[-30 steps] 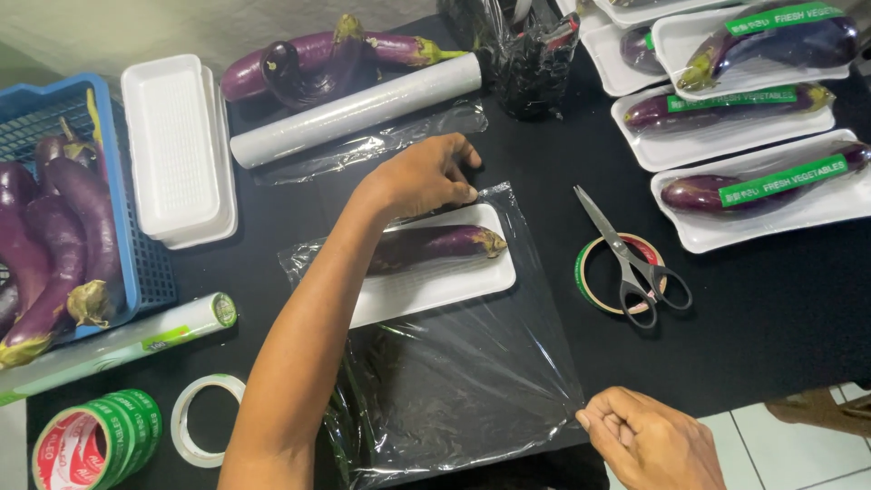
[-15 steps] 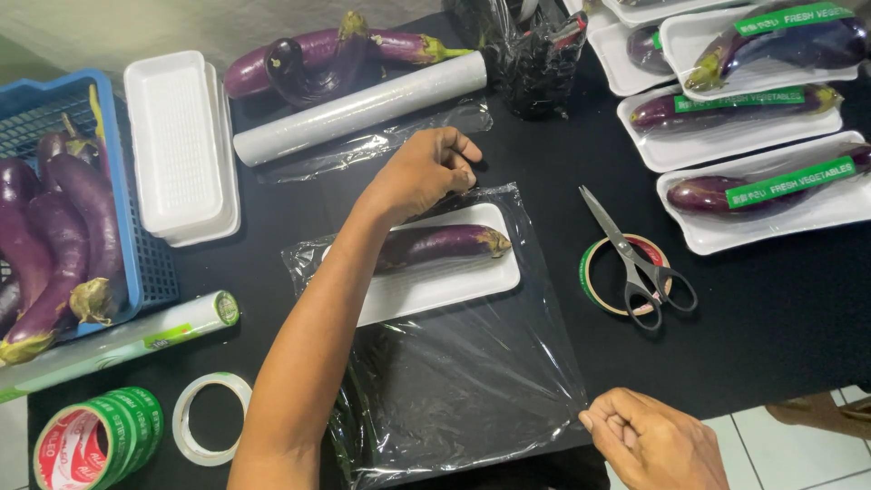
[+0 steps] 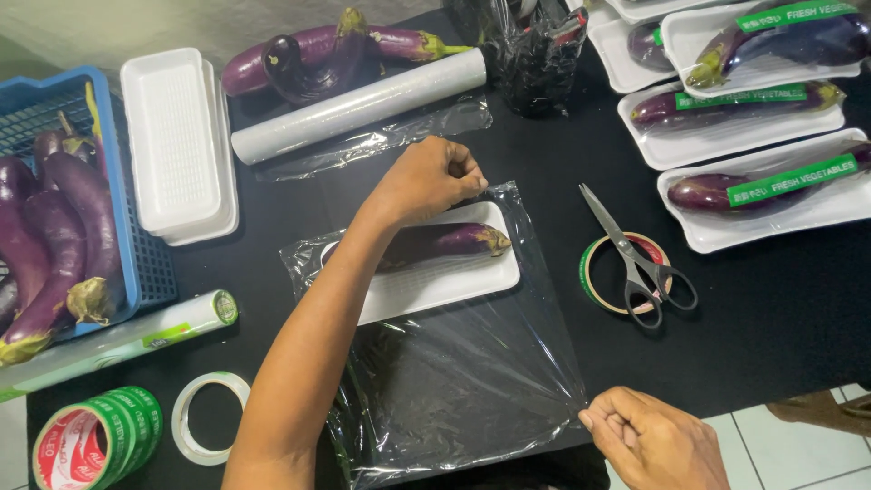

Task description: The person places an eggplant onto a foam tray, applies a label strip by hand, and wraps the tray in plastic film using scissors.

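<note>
A purple eggplant [image 3: 454,240] lies on a white foam tray [image 3: 445,281] in the middle of a black table. Under the tray spreads a sheet of clear plastic wrap [image 3: 463,381]. My left hand [image 3: 426,177] reaches across the tray and pinches the sheet's far corner. At the table's near edge my right hand [image 3: 653,440] pinches the near right corner of the same sheet. The sheet is stretched between the two hands.
A plastic wrap roll [image 3: 358,107] and loose eggplants [image 3: 318,54] lie behind. Scissors [image 3: 635,259] rest on a tape ring [image 3: 599,272]. Wrapped eggplant trays [image 3: 771,195] fill the right. Stacked empty trays [image 3: 177,145], a blue basket [image 3: 145,263] of eggplants and tape rolls [image 3: 95,445] are left.
Both hands keep their grip on the sheet's corners. The view has shifted slightly; the hands and tray have hardly moved.
</note>
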